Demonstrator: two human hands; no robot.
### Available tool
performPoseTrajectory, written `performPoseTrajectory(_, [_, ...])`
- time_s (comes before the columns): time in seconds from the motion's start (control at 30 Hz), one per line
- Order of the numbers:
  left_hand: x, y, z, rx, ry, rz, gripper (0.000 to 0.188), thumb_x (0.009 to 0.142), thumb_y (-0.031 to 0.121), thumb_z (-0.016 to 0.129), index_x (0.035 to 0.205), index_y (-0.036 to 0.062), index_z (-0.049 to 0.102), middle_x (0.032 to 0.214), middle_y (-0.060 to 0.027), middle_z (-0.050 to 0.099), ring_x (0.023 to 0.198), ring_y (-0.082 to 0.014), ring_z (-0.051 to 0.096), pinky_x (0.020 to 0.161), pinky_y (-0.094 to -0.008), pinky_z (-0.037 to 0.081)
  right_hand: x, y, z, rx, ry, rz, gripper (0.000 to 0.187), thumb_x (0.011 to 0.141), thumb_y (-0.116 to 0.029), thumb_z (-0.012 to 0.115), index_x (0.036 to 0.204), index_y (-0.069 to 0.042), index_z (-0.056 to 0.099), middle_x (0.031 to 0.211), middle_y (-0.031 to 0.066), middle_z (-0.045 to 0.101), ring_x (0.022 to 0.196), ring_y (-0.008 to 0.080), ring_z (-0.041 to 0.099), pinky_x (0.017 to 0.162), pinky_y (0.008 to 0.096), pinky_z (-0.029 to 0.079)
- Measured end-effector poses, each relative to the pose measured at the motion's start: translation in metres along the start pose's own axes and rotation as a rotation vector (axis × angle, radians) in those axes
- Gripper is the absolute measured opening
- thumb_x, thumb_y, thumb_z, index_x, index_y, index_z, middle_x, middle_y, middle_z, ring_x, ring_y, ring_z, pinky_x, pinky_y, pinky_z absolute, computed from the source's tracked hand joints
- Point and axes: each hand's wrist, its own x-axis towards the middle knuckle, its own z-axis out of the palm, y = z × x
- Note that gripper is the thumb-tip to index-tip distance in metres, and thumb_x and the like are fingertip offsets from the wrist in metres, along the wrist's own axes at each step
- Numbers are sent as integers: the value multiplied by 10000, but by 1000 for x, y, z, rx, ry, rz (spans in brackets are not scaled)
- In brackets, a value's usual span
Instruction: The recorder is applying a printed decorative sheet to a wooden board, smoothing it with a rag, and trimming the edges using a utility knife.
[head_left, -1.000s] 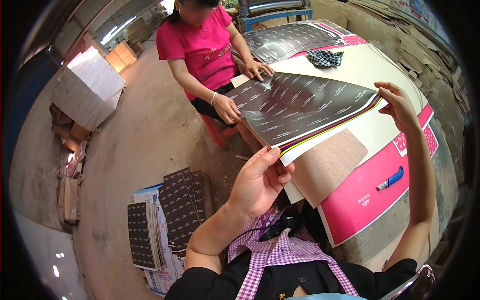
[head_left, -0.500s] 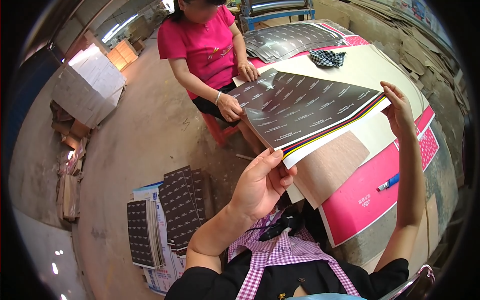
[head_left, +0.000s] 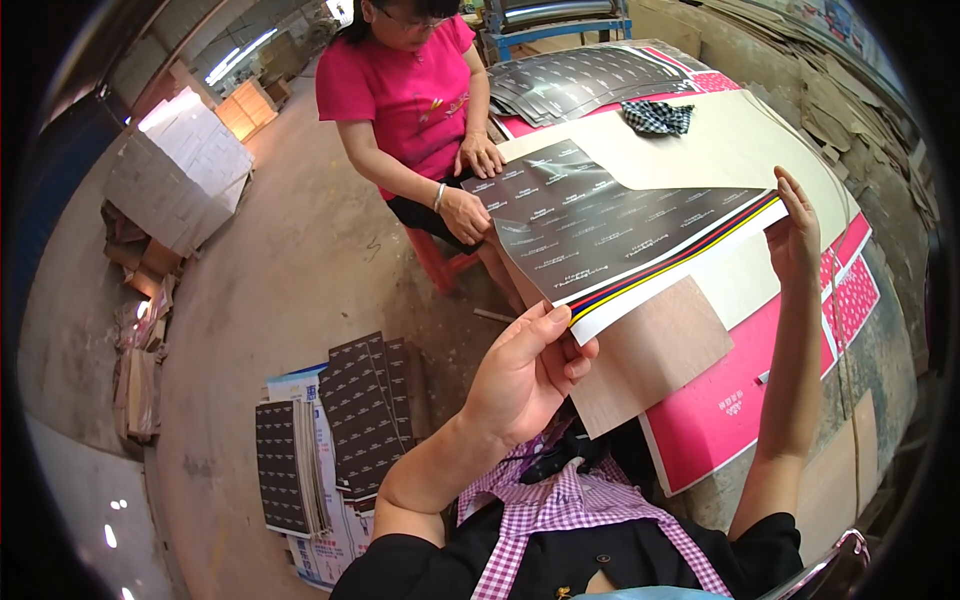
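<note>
While the left hand (head_left: 530, 365) pinches the near left corner of a dark printed sheet (head_left: 610, 230) between thumb and bent fingers, the right hand (head_left: 795, 240) is closed by its fingertips on the right end of the same edge. Between the two hands this edge, white with red, blue and yellow stripes, runs nearly straight above the table. The rest of the sheet slopes away to the far left, its surface bent and shiny.

Across the table's left side sits a co-worker (head_left: 415, 95) in a pink shirt, on a red stool (head_left: 437, 262). The co-worker's right hand (head_left: 465, 215) is at the sheet's left edge; the co-worker's left hand (head_left: 480, 155) is beside its far left corner, and I cannot tell whether that hand touches it.

Just below the striped edge lies a thin brown panel (head_left: 660, 350), partly over a pink sheet (head_left: 700, 430) on the near side. A large cream board (head_left: 750, 140) spreads beyond, with a black-and-white checked cloth (head_left: 657, 118) on its far part. At the far end lie more dark sheets (head_left: 575, 85), overlapping. On the floor to the near left, dark printed pieces (head_left: 365, 415) are stacked in piles.
</note>
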Motion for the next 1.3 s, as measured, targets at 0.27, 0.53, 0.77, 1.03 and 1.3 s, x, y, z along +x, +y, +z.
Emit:
performPoseTrajectory(0.27, [-10, 3, -1, 14, 59, -5, 272, 921, 163, 475, 1157, 28, 484, 934, -38, 564, 741, -115, 507, 595, -229, 391, -21, 12, -7, 140, 112, -111, 286, 898, -66, 540, 1169, 21, 521, 962, 40, 630, 835, 79, 627, 665, 184, 503])
performPoseTrajectory(0.53, [-12, 0, 6, 44, 48, -31, 295, 915, 165, 489, 1172, 20, 479, 923, -38, 566, 736, -104, 511, 590, -226, 385, -27, 10, -14, 135, 152, -135, 277, 904, -65, 529, 1166, 23, 521, 901, 41, 637, 790, 73, 629, 659, 179, 502])
performPoseTrajectory(0.77, [-7, 1, 1, 35, 40, -7, 284, 921, 182, 493, 1163, 34, 478, 930, -33, 560, 742, -104, 504, 592, -222, 387, -32, 11, -10, 187, 142, -159, 267, 913, -69, 516, 1166, 17, 514, 908, 47, 632, 808, 91, 631, 692, 207, 515])
performPoseTrajectory(1.03, [3, 5, 2, -42, -8, 20, 190, 942, 152, 479, 1086, 33, 510, 900, -60, 617, 757, -123, 589, 618, -222, 438, -26, 21, -16, 226, 141, -177, 271, 914, -70, 514, 1174, 10, 515, 918, 58, 633, 827, 103, 629, 702, 215, 514])
performPoseTrajectory(1.3, [9, 2, 5, 26, -13, -23, 278, 927, 155, 476, 1168, 16, 477, 937, -43, 566, 752, -110, 508, 593, -224, 384, -26, 37, -27, 345, 135, -126, 313, 948, -105, 426, 1244, -7, 462, 1011, 74, 623, 911, 149, 619, 791, 285, 499])
